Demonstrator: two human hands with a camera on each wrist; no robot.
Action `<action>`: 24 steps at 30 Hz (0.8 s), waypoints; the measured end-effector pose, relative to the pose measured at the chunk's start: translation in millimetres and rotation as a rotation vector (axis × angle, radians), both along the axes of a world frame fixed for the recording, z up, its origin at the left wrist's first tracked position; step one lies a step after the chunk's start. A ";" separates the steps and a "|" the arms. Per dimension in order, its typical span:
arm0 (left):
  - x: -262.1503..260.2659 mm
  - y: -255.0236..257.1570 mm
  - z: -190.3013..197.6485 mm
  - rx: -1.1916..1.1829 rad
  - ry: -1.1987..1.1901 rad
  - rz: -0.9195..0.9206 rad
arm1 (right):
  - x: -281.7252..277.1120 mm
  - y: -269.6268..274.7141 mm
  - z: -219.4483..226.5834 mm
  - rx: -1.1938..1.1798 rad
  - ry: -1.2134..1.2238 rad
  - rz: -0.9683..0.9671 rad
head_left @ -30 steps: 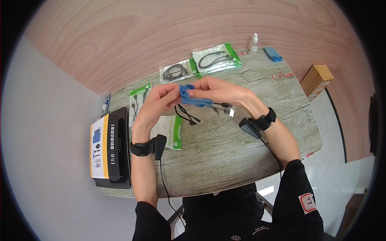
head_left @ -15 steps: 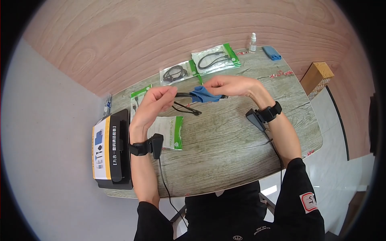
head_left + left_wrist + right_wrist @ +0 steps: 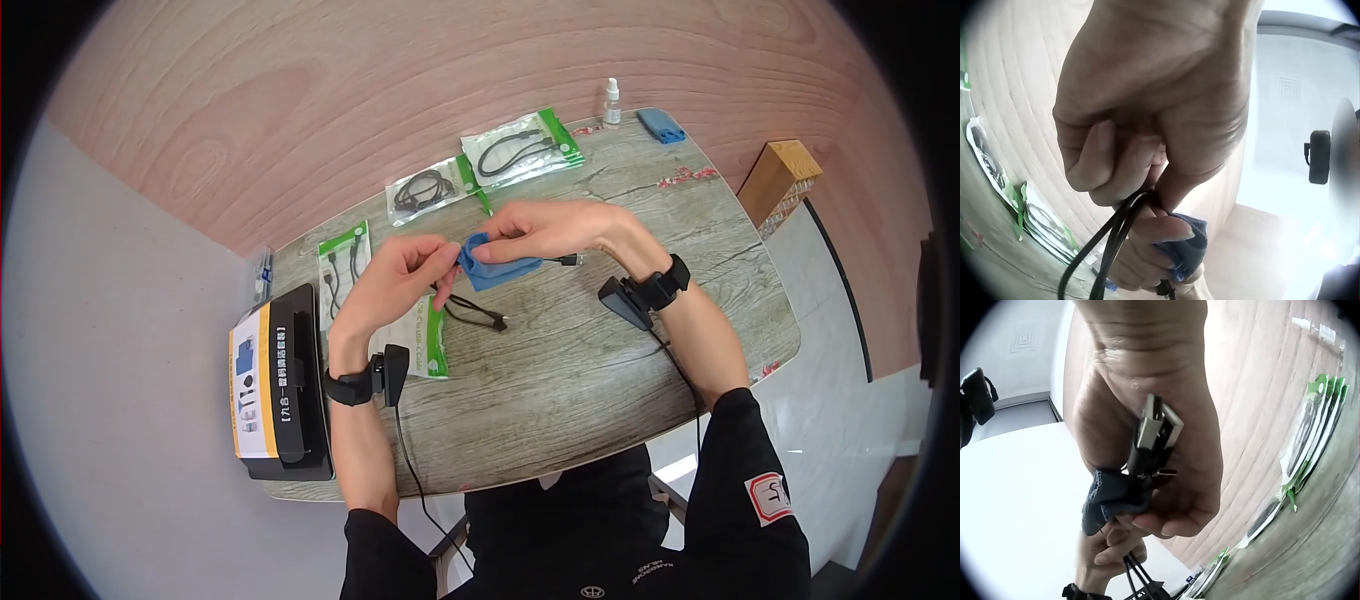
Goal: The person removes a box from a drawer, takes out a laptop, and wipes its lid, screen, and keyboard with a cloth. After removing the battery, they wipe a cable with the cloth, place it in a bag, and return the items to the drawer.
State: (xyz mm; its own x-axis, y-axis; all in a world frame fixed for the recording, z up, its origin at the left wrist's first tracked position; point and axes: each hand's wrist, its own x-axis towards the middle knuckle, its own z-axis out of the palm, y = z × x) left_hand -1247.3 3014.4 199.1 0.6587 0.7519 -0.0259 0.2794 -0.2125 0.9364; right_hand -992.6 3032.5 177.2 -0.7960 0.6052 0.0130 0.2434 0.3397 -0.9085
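Above the wooden table (image 3: 600, 350) my left hand (image 3: 395, 275) pinches a bundle of black cables (image 3: 470, 308) (image 3: 1107, 250). Close beside it my right hand (image 3: 545, 230) (image 3: 1154, 450) grips a blue cloth (image 3: 495, 268) (image 3: 1110, 497) wrapped round the same cables. The cable plugs (image 3: 568, 260) stick out past the right hand; the right wrist view shows a silver USB plug (image 3: 1160, 425) among them. Loose cable ends hang down to the table. The left wrist view shows the blue cloth (image 3: 1188, 247) just beyond my left fingers.
Bagged cables (image 3: 520, 148) (image 3: 430, 188) (image 3: 342, 262) lie at the table's far side, an empty green-and-white bag (image 3: 425, 335) under my left hand. A small spray bottle (image 3: 611, 102) and another blue cloth (image 3: 660, 125) sit far right. A black box (image 3: 275, 385) stands at left, a wooden block (image 3: 775, 180) at right.
The right hand slid the blue cloth back along the cables toward the left hand, so the two hands are close together again. Both hands dropped slightly nearer the table.
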 end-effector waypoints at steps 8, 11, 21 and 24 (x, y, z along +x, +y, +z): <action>-17.6 5.4 -3.9 -0.189 -0.247 0.146 | 19.8 17.4 -14.2 -0.010 0.148 -0.109; -13.5 8.7 -6.0 -0.270 -0.289 0.068 | 20.0 22.8 -13.2 0.061 0.146 -0.240; -9.1 15.6 -9.7 -0.340 -0.511 0.220 | 3.5 26.7 -4.1 0.561 0.460 -1.018; -0.8 15.6 -15.4 -0.257 -0.516 0.262 | -11.6 14.9 -10.1 0.029 0.512 -0.832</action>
State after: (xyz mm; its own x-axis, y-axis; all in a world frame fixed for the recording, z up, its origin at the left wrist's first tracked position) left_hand -1248.1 3029.9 183.7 0.4299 0.9018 0.0447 -0.2097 0.0516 0.9764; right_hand -1004.3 3047.4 167.1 -0.0089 0.9650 0.2622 -0.0057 0.2621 -0.9650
